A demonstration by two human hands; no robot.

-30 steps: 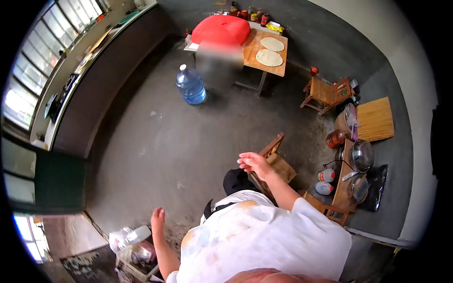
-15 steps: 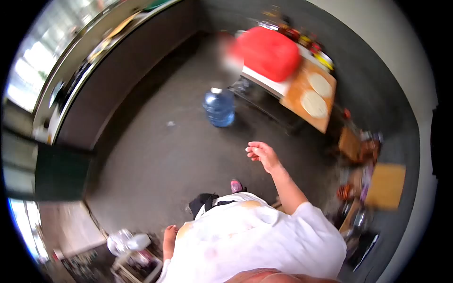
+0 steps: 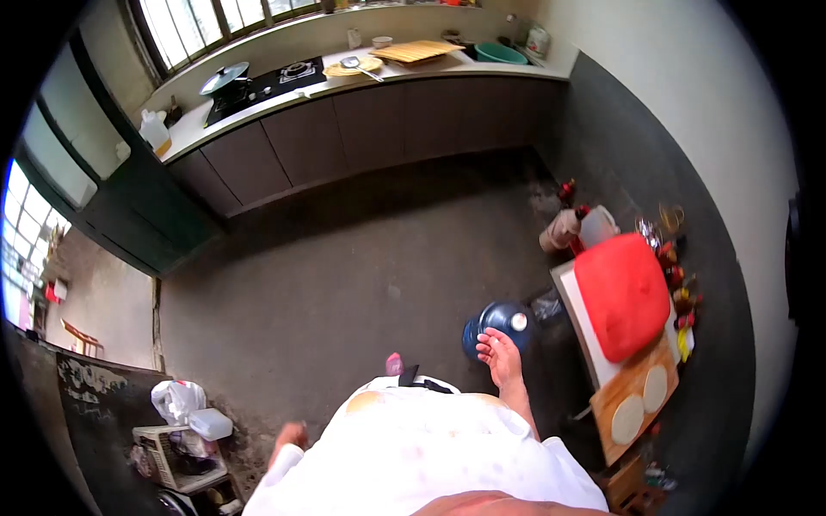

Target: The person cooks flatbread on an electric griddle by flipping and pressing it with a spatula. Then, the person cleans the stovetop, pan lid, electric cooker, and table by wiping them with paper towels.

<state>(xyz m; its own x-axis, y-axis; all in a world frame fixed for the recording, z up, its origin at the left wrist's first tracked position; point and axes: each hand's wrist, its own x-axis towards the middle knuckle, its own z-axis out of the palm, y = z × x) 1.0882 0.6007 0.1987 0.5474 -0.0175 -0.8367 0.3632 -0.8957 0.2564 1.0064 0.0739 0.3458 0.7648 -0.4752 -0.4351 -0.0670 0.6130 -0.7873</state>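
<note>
- Overlapping the bottle (image 3: 497,313) in view, the right hand (image 3: 502,356) was empty, fingers loosely curled.
- The bottle stood on the floor (image 3: 344,258) beside the table (image 3: 578,308).
- The left hand (image 3: 292,433) was blurred; its fingers' state could not be told.

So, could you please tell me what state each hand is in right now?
Left hand: cannot be told, too small and blurred.
Right hand: open, loosely curled, holding nothing.
</note>
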